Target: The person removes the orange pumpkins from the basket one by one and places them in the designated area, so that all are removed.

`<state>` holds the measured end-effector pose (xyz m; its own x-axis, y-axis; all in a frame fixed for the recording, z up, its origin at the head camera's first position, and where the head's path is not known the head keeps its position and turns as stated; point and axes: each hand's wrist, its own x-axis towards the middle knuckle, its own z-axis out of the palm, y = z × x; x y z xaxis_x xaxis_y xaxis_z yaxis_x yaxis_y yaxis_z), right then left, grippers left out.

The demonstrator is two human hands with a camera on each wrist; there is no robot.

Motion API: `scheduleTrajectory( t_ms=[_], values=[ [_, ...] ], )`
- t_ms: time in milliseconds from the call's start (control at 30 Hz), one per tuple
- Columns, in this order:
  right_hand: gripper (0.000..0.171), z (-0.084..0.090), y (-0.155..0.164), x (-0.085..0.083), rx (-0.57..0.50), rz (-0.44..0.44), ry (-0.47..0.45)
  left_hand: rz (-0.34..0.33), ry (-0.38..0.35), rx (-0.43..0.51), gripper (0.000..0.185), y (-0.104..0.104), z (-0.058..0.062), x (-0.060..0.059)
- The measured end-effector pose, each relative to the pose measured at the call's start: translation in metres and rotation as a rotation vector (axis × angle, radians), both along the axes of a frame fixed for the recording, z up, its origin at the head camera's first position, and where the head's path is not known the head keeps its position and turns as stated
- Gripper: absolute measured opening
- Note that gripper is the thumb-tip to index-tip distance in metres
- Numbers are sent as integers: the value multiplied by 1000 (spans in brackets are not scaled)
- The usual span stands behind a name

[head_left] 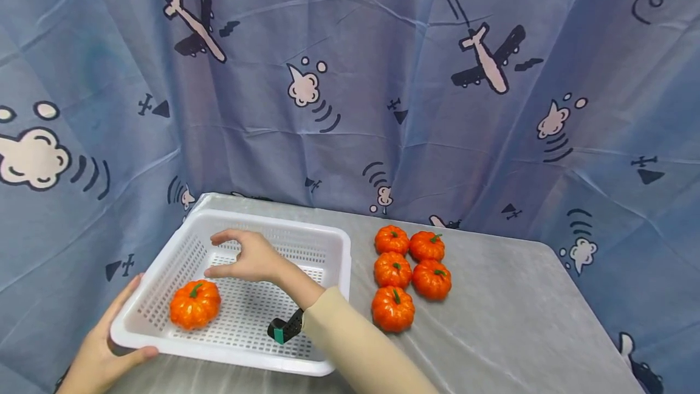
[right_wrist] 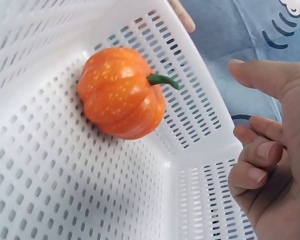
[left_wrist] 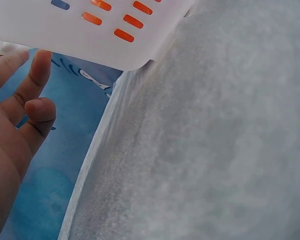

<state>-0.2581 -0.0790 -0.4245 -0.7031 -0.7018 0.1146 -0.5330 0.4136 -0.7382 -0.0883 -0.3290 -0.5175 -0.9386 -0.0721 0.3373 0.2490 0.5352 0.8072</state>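
A white perforated plastic basket point(head_left: 240, 354) stands at the left of the table. Inside it, toward the front left, lies one small orange pumpkin point(head_left: 195, 304) with a green stem, seen close in the right wrist view point(right_wrist: 121, 93). My right hand point(head_left: 251, 257) is over the basket, thumb and fingers spread apart with nothing between them, behind and to the right of the pumpkin. At the basket's front left corner is my left hand point(head_left: 101, 345), its straight thumb along the front and extended fingers along the left side. In the left wrist view, its fingertips meet the basket wall.
Several more orange pumpkins point(head_left: 394, 269) sit in a cluster on the grey covered table point(head_left: 503, 315), right of the basket. A blue curtain point(head_left: 350, 78) printed with airplanes hangs behind and around the table. A black wristband point(head_left: 287, 327) with a green patch is on the right wrist.
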Motion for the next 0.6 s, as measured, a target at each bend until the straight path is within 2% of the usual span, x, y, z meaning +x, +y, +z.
scheduleTrajectory(
  t_ms=[367, 600],
  values=[
    [76, -19, -11, 8, 336, 158, 73, -10, 55, -4, 129, -1, 0, 1],
    [79, -25, -16, 15, 430, 195, 88, 4, 3, -6, 127, -1, -1, 0]
  ],
)
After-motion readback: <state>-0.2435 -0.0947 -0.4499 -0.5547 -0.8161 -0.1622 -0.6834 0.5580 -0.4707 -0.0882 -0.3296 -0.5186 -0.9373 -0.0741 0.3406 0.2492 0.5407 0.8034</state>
